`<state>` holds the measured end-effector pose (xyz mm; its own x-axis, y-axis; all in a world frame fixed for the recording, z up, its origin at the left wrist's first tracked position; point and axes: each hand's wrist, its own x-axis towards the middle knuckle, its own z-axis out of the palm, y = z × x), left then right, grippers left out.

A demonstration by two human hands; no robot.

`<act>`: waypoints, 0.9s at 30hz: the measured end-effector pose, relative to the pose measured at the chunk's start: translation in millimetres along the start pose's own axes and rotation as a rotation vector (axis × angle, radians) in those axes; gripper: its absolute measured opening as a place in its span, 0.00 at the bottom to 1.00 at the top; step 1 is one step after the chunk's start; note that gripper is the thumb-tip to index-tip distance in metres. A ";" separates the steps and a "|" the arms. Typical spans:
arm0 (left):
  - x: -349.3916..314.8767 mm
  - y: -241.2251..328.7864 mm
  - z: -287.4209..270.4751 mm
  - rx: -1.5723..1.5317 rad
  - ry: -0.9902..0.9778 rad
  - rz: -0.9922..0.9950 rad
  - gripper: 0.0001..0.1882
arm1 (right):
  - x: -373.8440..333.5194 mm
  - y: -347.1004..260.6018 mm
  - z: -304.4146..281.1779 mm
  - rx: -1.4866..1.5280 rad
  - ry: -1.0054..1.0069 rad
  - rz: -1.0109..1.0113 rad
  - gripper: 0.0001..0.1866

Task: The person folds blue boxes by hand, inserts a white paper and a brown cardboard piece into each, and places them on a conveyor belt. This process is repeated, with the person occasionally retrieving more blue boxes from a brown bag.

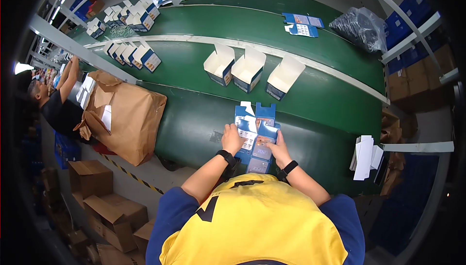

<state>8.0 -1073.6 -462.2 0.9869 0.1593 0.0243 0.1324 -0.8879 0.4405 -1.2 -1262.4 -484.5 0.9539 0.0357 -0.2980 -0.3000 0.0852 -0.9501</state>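
Both forearms enter from the lower edge at about 6 o'clock, rising out of blue sleeves over a yellow vest, and converge toward the picture's centre. Each wrist carries a black band.

The left hand (232, 139) is bent inward at the wrist, fingers closed over the left edge of a flat blue-and-white carton blank (256, 136). The right hand (280, 149) mirrors it, thumb and fingers pinched on the blank's right edge, slightly lower. Both hands grip the same blank; neither is spread wide.

The blank lies unfolded, just above the green conveyor belt (194, 129), its flaps pointing toward 12 o'clock. Whether its underside rests on the belt cannot be told.

At 12 o'clock from the hands, well apart from them, three erected open cartons (248, 68) stand in a row on the next belt lane, lids tilted up. Farther out, at 10 to 11 o'clock, a line of similar cartons (132, 54) sits on the belt, with another cluster beyond it. At 1 o'clock two flat blue blanks (302, 25) lie on the far lane, beside a dark plastic-wrapped bundle (361, 27).

At 9 o'clock a large brown paper sack (128, 114) leans against the belt frame. Beyond it another person (56, 102) in dark clothing reaches upward. At 3 o'clock a stack of white sheets (365, 157) rests near the belt edge. Brown cardboard boxes (104, 202) lie on the floor at 8 o'clock.
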 end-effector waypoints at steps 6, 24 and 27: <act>-1.5 26.9 -22.1 -0.431 0.065 -0.130 0.25 | -41.5 -44.5 3.8 0.064 0.162 -0.222 0.43; -62.9 118.7 -111.7 -0.962 -0.584 0.688 0.58 | -79.4 -136.0 -19.2 0.408 -0.187 -0.630 0.71; -58.1 119.8 -121.4 -0.938 -0.395 0.624 0.58 | -90.6 -144.8 -25.7 0.432 -0.248 -0.592 0.69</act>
<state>-44.6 -1136.9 -301.8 0.8387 -0.4775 0.2617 -0.3368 -0.0772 0.9384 -44.0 -1303.5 -322.3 0.9420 0.0806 0.3257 0.2337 0.5391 -0.8092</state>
